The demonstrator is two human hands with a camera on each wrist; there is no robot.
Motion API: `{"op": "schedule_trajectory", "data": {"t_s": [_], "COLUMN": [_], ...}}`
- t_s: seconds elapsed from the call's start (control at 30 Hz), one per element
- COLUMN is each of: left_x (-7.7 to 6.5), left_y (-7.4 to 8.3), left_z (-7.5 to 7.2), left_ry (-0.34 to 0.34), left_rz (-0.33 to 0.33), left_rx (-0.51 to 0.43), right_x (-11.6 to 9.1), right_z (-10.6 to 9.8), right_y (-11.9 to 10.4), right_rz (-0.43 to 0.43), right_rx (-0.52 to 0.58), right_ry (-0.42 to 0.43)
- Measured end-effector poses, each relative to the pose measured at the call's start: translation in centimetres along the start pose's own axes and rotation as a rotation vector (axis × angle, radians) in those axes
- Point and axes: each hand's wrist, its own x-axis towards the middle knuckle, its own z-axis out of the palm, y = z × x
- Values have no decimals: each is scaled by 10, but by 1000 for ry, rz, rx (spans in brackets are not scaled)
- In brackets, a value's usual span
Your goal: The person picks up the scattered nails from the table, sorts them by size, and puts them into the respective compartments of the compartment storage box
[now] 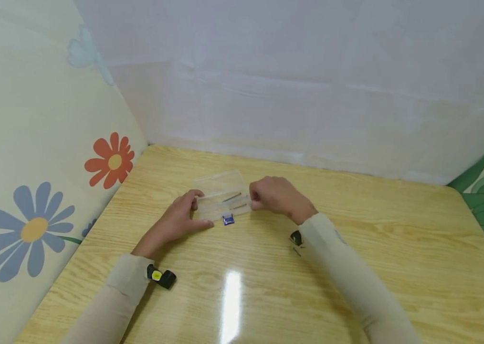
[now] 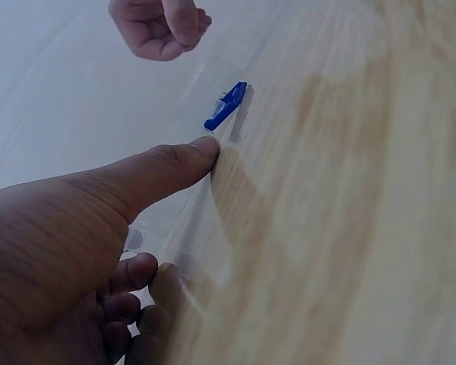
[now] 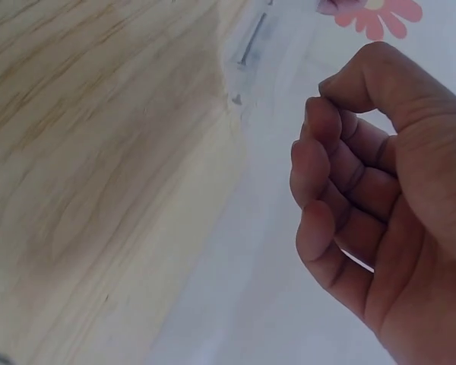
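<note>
No legible text — just small pale marks on the blue clasp [image 1: 228,220].

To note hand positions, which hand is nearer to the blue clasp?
Left hand: its thumb tip is just left of the blue clasp. The right hand is farther, by the right end of the clear box.
</note>
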Motion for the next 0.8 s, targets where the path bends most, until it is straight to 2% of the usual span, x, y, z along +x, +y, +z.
{"op": "schedule_trajectory", "data": {"t_s": [0.17,0.3,0.8], "left_x": [0,-1,0], "left_y": [2,3,4], "left_z": [1,3,-1], "left_ry": [0,-10,-8], "left_rz": [-6,-20,-16], "left_rx": [-7,-17,-9], "right_x": [-18,-38,-119], "right_z": [-3,-4,-10], "right_y": [9,18,55], "right_rz": [4,23,162], "right_rx": [14,34,5], "right_ry": [36,33,43]}}
